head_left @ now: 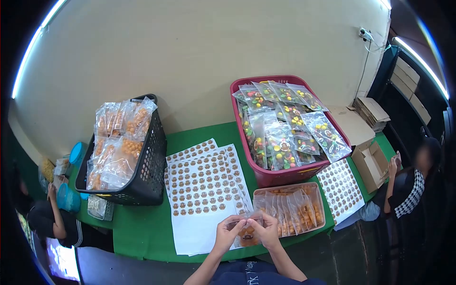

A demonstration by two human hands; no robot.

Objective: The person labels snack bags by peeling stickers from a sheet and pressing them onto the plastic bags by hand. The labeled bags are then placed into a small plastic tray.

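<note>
Both my hands hold one small clear snack bag (248,231) with orange pieces and a round sticker on it, just above the near table edge. My left hand (228,233) pinches its left side, my right hand (266,230) its right side. Under them lie white sheets of round brown stickers (205,183) on the green table (156,228). A shallow clear tray (320,202) to the right of my hands holds several orange snack bags standing in a row.
A black basket (148,171) of orange snack bags stands at the left. A red basket (280,176) of colourful candy bags stands at the back right, another sticker sheet (340,185) and open cardboard boxes (371,164) beside it. One person sits at each table end.
</note>
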